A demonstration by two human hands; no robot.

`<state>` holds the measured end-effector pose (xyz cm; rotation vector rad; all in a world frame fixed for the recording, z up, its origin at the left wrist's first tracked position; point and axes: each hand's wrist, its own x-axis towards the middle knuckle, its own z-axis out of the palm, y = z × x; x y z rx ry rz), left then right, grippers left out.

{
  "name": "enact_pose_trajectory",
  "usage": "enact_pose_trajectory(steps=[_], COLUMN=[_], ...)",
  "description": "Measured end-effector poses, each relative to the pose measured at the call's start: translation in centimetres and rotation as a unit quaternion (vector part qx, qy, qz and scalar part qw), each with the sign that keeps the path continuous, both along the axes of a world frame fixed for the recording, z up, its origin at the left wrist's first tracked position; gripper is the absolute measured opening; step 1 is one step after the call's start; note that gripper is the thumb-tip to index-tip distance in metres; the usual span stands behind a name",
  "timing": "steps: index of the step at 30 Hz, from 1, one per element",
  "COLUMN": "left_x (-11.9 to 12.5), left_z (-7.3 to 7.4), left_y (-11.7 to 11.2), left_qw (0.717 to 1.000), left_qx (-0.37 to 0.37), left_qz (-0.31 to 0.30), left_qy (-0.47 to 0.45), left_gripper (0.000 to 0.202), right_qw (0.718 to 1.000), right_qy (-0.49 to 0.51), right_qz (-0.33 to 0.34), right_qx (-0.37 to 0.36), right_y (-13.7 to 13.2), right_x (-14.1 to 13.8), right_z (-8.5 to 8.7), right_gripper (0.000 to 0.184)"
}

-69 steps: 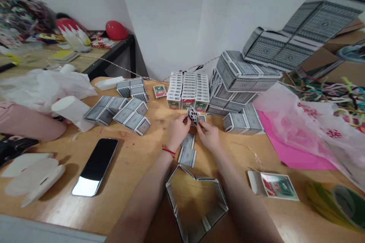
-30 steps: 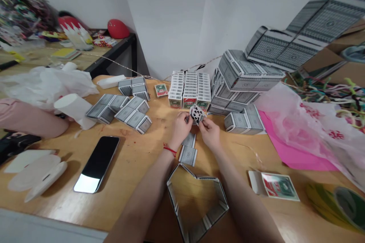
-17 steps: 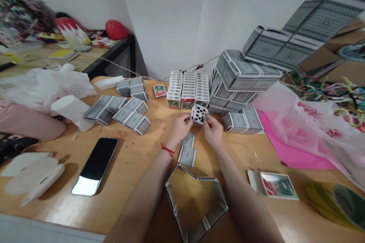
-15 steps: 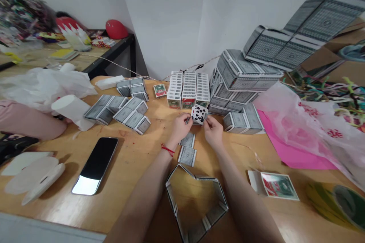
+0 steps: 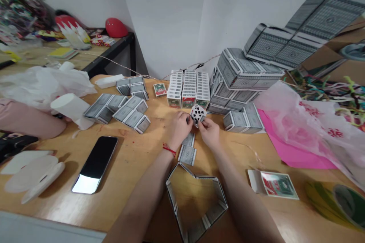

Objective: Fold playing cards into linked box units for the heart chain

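Card (image 5: 197,114) just tipped askew, left hand (image 5: 180,127) pinching it at 8 o'clock, right hand (image 5: 210,132) likewise at 4, handling seemingly unfinished

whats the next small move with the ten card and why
Probably turn the ten card slightly to square it up: it looks tilted, the right hand pinches it near its lower right edge, and the left hand is at its left side, well placed to steady it.

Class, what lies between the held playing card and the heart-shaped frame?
The head view shows two patterned cards lying backs up on the table between the held card and frame.
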<state>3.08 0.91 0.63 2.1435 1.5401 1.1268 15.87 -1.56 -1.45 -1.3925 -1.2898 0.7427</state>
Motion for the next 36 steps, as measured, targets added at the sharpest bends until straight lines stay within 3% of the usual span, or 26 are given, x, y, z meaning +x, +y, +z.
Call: enact_pose_trajectory(steps=[2,5,7,11,13,19,28,34,36], left_x=[0.1,0.4,0.6,0.5,0.4,-0.3,-0.8,-0.5,-0.5], left_z=[0.0,0.0,0.0,0.0,-0.1,-0.2,0.8,0.2,0.0], left_y=[0.0,0.2,0.5,1.0,1.2,1.5,1.2,1.4,1.4], left_qw=[0.999,0.978,0.929,0.79,0.762,0.756,0.739,0.795,0.801], left_qx=[-0.013,-0.094,-0.182,-0.311,-0.336,-0.373,-0.409,-0.374,-0.369], left_qz=[-0.006,-0.03,-0.059,-0.114,-0.126,-0.152,-0.159,-0.117,-0.115], left_qy=[-0.041,-0.184,-0.316,-0.516,-0.539,-0.515,-0.511,-0.463,-0.457], left_gripper=[0.01,0.009,0.014,0.028,0.027,0.02,0.023,0.021,0.02], right_qw=[0.998,0.989,0.984,0.974,0.971,0.975,0.98,0.979,0.976], right_qy=[0.068,0.146,0.176,0.224,0.233,0.213,0.186,0.189,0.198], right_qz=[-0.001,-0.01,-0.006,0.021,0.032,0.039,0.057,0.059,0.063], right_qx=[-0.009,-0.022,-0.028,-0.033,-0.039,-0.043,-0.04,-0.055,-0.058], right_y=[0.2,0.6,0.7,0.7,0.6,0.4,0.4,0.4,0.4], right_x=[0.1,0.5,0.9,1.1,1.0,0.8,1.2,1.2,1.2], right_z=[0.1,0.4,0.6,1.0,1.2,1.3,0.8,1.1,1.2], right_gripper=[0.021,0.029,0.031,0.029,0.029,0.029,0.021,0.024,0.023])
